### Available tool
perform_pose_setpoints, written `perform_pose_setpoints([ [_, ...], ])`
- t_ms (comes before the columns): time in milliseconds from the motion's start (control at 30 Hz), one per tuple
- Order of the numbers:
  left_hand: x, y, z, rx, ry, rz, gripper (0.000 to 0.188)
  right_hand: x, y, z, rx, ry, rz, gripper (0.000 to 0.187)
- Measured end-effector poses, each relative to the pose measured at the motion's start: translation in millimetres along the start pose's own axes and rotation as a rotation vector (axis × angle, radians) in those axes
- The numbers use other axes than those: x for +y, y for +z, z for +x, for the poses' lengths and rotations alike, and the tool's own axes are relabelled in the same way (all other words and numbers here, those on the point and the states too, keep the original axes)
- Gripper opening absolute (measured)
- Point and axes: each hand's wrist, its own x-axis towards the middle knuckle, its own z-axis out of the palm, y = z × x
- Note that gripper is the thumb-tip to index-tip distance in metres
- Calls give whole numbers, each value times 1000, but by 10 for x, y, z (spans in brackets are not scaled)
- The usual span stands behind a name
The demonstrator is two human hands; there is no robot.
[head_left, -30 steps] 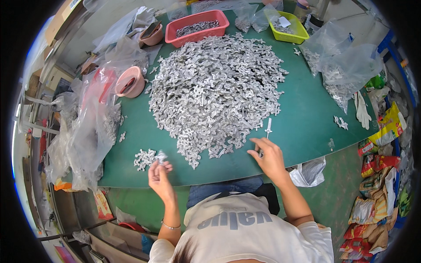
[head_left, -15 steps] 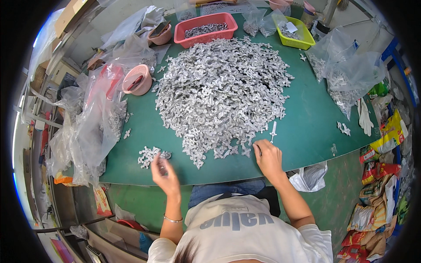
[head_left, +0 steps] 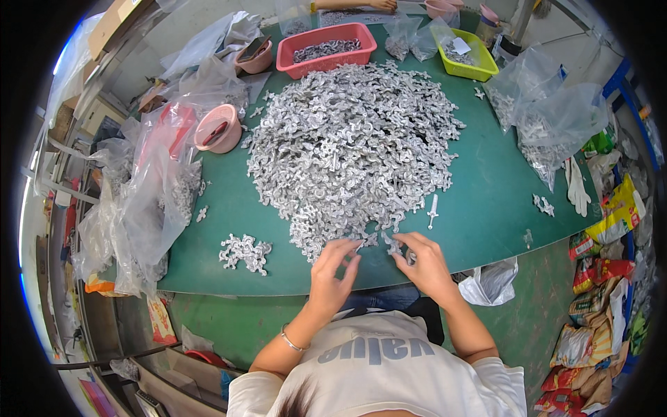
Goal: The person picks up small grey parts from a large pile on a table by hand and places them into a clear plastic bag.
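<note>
The green desk (head_left: pixel 479 208) carries a broad heap of silvery pieces (head_left: pixel 354 139) across its middle. A smaller cluster (head_left: pixel 254 256) lies apart, near the front edge at left, and a sword-shaped piece (head_left: pixel 433 210) lies just right of the heap. Behind it stand a red basin (head_left: pixel 295 70) and a yellow-green basket (head_left: pixel 465 69). A pink tub (head_left: pixel 224 144) stands at left; clear bags (head_left: pixel 545 142) lie at right.

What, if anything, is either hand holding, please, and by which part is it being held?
The right hand seems to pinch a silvery metal piece by the end nearest its palm; whether the left hand holds anything cannot be told.
</note>
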Motion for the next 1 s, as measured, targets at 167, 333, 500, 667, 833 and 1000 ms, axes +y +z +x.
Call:
perform_pose_setpoints([
  [167, 259, 26, 201, -169, 160, 30, 35, -339, -342, -57, -83, -25, 204, 34],
  [333, 246, 36, 170, -171, 188, -29, 25, -412, -442, -105, 61, -90, 275, 30],
  [500, 381, -13, 204, -231, 50, -272, 18, -346, -479, -145, 103, -91, 411, 15],
  [667, 432, -32, 162, -381, -388, -677, 13, -360, -463, -194, 90, 125, 796, 12],
  [833, 428, -27, 142, -432, -631, -1010, 14, -312, -439, -223, 53, 197, 874, 17],
  [1000, 523, -46, 157, -439, -673, -993, 13, -311, -423, -235, 41, 236, 973, 18],
])
